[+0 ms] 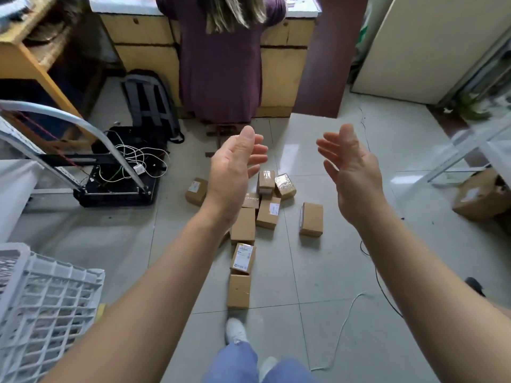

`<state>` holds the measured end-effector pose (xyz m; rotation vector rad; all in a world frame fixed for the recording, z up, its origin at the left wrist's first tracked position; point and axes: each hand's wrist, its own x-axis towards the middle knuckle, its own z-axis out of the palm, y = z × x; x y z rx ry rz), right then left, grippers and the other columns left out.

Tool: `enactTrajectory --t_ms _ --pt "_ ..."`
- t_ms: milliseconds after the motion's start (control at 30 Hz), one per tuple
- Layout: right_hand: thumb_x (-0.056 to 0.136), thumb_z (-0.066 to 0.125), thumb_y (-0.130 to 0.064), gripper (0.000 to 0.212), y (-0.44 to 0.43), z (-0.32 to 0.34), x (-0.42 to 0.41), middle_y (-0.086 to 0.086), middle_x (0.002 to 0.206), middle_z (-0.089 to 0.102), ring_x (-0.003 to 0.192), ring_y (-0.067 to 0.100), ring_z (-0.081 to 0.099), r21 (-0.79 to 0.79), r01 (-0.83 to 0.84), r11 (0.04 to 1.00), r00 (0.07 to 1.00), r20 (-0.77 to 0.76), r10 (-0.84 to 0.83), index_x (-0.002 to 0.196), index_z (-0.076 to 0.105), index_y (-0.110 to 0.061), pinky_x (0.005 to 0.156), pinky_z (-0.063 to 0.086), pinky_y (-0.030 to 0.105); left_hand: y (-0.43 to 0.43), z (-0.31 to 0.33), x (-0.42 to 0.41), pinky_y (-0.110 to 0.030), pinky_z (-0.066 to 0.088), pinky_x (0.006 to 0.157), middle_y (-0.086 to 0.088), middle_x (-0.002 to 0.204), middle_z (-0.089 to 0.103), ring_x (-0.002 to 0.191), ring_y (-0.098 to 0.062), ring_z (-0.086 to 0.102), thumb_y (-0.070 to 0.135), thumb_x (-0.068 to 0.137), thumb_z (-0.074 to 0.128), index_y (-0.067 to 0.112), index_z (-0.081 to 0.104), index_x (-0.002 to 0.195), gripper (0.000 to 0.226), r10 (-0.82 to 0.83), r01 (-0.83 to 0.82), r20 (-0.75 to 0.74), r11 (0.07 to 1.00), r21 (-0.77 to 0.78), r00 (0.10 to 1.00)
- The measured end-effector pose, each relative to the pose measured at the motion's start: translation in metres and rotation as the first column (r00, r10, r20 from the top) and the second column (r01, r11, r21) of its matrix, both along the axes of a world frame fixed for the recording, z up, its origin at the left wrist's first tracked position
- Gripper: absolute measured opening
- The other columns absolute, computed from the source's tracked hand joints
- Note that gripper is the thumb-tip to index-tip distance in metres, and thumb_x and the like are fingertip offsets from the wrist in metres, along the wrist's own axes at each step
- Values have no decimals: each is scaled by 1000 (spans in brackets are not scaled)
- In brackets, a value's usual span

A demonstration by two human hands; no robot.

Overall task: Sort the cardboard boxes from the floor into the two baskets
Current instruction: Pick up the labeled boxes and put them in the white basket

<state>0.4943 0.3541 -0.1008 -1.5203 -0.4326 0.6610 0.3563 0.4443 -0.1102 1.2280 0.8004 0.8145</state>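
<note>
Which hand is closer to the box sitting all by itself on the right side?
The right hand. It is held open in the air, up and a little right of the lone box. The left hand is also open, but farther off, over the main cluster of boxes.

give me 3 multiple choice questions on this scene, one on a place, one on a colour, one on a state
1. Where is the white basket?
A. lower left of the view
B. behind the boxes
C. far right

2. What colour are the boxes on the floor?
A. white
B. brown
C. blue

3. What state are the hands in?
A. both open and empty
B. left holds a box
C. both share one box

Answers:
1. A, the lattice basket fills the lower left corner.
2. B, all the boxes are plain brown cardboard, some with white labels.
3. A, the left hand and right hand hang above the boxes with fingers spread, holding nothing.
</note>
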Motion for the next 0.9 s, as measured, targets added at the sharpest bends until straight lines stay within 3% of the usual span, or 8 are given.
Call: enactTrajectory --t_ms 433,567,700,833,900 --pt "94 45 -51 34 35 -37 84 -2 105 68 105 11 62 -93 54 994 998 -4 -55 97 63 -23 101 42 31 33 -29 90 -34 51 87 -4 96 64 92 -18 63 40 101 38 13 61 99 36 -96 93 -40 992 -85 995" --pt "93 46 -51 42 41 -67 130 -1 110 67 109 12 61 -159 -1 987 1000 -3 0 110 62 -16 102 40 32 30 -52 133 -32 51 83 -5 95 63 91 -19 62 40 100 40 14 61 97 34 -109 101 -67 988 -118 992" --pt "95 46 -49 36 59 -112 190 2 109 66 111 17 59 -228 -141 964 988 29 151 104 62 -18 95 40 29 31 -93 182 -22 50 72 -6 95 61 87 -16 61 39 100 40 15 60 95 32 -30 14 -105 988 -152 994" --pt "95 50 -44 46 76 -165 264 23 113 62 108 34 57 -341 -256 904 955 55 291 99 61 1 85 44 34 27 -149 252 -25 47 73 -6 90 60 81 -16 59 35 100 41 14 59 92 28 134 -164 -123 946 -280 983" --pt "95 51 -43 37 82 -190 300 15 105 66 101 28 60 -398 -313 862 931 49 361 95 64 -8 79 43 25 24 -178 291 -27 45 76 -4 87 60 81 -16 57 35 100 41 15 58 91 28 179 -223 -156 915 -335 971"
